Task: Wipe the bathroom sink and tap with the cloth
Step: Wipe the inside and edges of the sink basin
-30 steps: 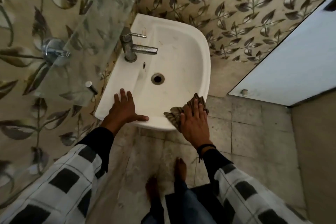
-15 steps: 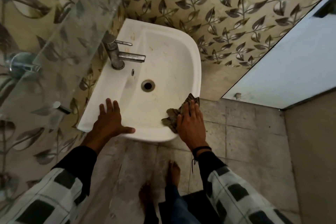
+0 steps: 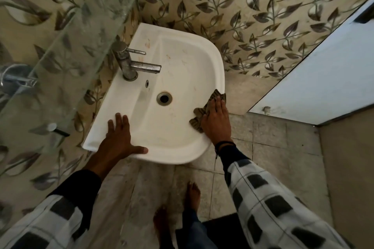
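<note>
A white wall-hung sink (image 3: 182, 60) fills the middle of the view, with a drain hole (image 3: 164, 98) in its bowl and faint brown marks near its back. A chrome tap (image 3: 131, 62) stands on its left ledge, spout pointing right. My right hand (image 3: 216, 123) lies flat on a brown striped cloth (image 3: 199, 116) and presses it against the sink's right front rim. My left hand (image 3: 119, 139) rests flat on the near left rim, fingers spread, thumb along the front edge.
A glass shelf (image 3: 66, 62) juts out over the sink's left side, close to the tap. A chrome wall fitting (image 3: 14, 80) sits behind it. Leaf-patterned wall tiles surround the sink. A pale door (image 3: 323, 79) stands at right. My bare feet (image 3: 178, 208) are on the tiled floor.
My right hand has slid the cloth along the right rim, away from the front edge toward the back. My left hand stays planted on the near left rim.
</note>
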Demonstrator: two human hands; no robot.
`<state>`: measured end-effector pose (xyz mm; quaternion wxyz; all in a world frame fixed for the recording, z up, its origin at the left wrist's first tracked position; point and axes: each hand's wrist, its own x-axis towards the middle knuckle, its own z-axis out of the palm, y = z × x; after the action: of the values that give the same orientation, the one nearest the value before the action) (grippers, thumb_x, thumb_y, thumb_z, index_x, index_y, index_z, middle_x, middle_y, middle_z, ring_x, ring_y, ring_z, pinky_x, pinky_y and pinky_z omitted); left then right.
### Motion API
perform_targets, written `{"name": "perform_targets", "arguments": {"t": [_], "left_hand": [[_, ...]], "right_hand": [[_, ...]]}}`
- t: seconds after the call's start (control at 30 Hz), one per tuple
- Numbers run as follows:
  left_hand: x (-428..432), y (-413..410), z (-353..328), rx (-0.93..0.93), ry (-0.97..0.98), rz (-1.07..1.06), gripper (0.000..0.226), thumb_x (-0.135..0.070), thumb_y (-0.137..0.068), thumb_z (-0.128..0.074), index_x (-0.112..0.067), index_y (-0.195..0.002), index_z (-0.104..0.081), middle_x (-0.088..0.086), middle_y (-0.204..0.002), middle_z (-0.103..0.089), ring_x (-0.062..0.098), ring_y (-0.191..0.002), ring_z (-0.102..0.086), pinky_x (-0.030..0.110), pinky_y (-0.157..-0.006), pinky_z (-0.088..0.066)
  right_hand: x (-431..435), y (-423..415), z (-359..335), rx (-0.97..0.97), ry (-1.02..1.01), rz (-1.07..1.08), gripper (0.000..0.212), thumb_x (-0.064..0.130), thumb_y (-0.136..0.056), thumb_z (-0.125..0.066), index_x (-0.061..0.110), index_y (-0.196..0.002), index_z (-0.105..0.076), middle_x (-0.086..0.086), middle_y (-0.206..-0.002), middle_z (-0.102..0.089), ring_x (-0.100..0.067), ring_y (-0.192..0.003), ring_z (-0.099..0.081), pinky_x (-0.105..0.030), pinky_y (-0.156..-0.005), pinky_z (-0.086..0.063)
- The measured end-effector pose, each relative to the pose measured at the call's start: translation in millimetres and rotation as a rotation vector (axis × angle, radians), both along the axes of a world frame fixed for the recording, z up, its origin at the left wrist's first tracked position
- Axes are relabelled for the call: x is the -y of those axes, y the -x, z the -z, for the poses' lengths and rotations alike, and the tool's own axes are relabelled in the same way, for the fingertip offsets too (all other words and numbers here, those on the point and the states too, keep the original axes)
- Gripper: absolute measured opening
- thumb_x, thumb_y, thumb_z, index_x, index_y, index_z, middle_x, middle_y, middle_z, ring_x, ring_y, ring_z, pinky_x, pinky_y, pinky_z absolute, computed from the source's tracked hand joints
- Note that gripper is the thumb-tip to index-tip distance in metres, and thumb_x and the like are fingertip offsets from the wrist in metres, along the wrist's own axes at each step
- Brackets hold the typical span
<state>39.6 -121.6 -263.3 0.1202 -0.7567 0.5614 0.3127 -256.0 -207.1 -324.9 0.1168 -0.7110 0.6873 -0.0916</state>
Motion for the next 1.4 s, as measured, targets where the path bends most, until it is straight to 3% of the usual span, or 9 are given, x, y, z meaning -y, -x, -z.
{"name": "perform_targets", "arguments": {"t": [0.1,0.23,0.37,0.5,0.7,0.87,1.07,1.17,1.4], "left_hand": [[2.8,0.9,-1.5,0.011,-0.026,0.008,0.147,-0.068,-0.058,-0.076,-0.008,-0.148,0.023,0.014,-0.154,0.030,0.041,-0.143,0.018,0.052,-0.119,-0.008],[6.5,2.7,-2.6,0.033,-0.052,0.026,0.147,-0.068,-0.058,-0.076,-0.005,-0.148,0.023,0.017,-0.154,0.029,0.044,-0.143,0.016,0.053,-0.118,-0.009],[7.3,3.7,-3.8,0.055,-0.066,0.042,0.146,-0.069,-0.060,-0.074,-0.004,-0.147,0.023,0.018,-0.154,0.029,0.045,-0.143,0.016,0.052,-0.118,-0.009],[6.8,1.5,-3.7,0.052,-0.065,0.053,0.146,-0.071,-0.059,-0.073,-0.004,-0.147,0.024,0.018,-0.153,0.031,0.045,-0.142,0.017,0.053,-0.118,-0.009],[7.1,1.4,-1.9,0.041,-0.062,0.060,0.146,-0.071,-0.060,-0.073,-0.003,-0.147,0.023,0.019,-0.153,0.031,0.046,-0.142,0.017,0.054,-0.117,-0.012],[8.5,1.5,-2.4,0.056,-0.066,0.073,0.147,-0.071,-0.059,-0.073,-0.002,-0.147,0.023,0.020,-0.153,0.030,0.047,-0.142,0.016,0.054,-0.117,-0.012],[9.6,2.9,-5.3,0.047,-0.075,0.053,0.148,-0.068,-0.058,-0.076,-0.002,-0.146,0.023,0.019,-0.153,0.031,0.046,-0.141,0.018,0.054,-0.117,-0.012],[8.9,2.5,-6.0,0.041,-0.070,0.053,0.148,-0.068,-0.058,-0.076,-0.001,-0.147,0.022,0.020,-0.153,0.030,0.047,-0.141,0.017,0.055,-0.116,-0.014],[7.9,4.5,-9.3,0.050,-0.070,0.054,0.148,-0.067,-0.058,-0.076,-0.001,-0.147,0.021,0.021,-0.153,0.029,0.047,-0.142,0.016,0.055,-0.116,-0.012]], "right_hand": [[-17.2,-13.0,-5.8,0.051,0.032,0.071,0.070,0.034,-0.087,-0.027,-0.007,-0.143,-0.040,-0.029,-0.150,-0.034,-0.041,-0.142,-0.030,-0.049,-0.117,-0.028],[-52.3,-18.5,-10.3,0.073,0.014,0.066,0.062,0.030,-0.092,-0.035,-0.003,-0.144,-0.041,-0.024,-0.151,-0.036,-0.037,-0.144,-0.029,-0.045,-0.117,-0.029],[2.7,-4.5,-13.7,0.078,-0.006,0.016,0.083,0.052,-0.086,-0.022,-0.006,-0.143,-0.040,-0.025,-0.152,-0.034,-0.037,-0.145,-0.026,-0.045,-0.119,-0.024],[31.8,-0.9,-11.3,0.028,-0.013,0.053,0.084,0.057,-0.086,-0.044,-0.007,-0.142,-0.041,-0.027,-0.150,-0.036,-0.039,-0.143,-0.029,-0.047,-0.118,-0.026],[-47.4,-14.0,-13.9,0.107,0.008,0.065,0.071,0.040,-0.090,-0.025,-0.003,-0.142,-0.043,-0.024,-0.149,-0.039,-0.037,-0.143,-0.030,-0.047,-0.117,-0.030],[29.3,-1.0,-20.6,0.053,-0.055,0.010,0.096,0.059,-0.078,-0.015,-0.005,-0.147,-0.033,-0.025,-0.156,-0.027,-0.037,-0.147,-0.019,-0.041,-0.122,-0.016],[12.3,-14.8,-5.7,0.001,0.002,0.111,0.077,0.054,-0.090,-0.050,-0.002,-0.142,-0.042,-0.026,-0.150,-0.036,-0.039,-0.142,-0.030,-0.050,-0.114,-0.030],[-38.5,-22.9,-5.9,0.007,0.021,0.090,0.066,0.042,-0.094,-0.033,-0.003,-0.141,-0.044,-0.025,-0.149,-0.040,-0.039,-0.141,-0.033,-0.051,-0.113,-0.033],[16.8,-9.9,-21.3,-0.026,-0.072,0.036,0.103,0.067,-0.074,-0.010,-0.001,-0.149,-0.030,-0.024,-0.158,-0.021,-0.037,-0.148,-0.016,-0.047,-0.119,-0.020]]}}
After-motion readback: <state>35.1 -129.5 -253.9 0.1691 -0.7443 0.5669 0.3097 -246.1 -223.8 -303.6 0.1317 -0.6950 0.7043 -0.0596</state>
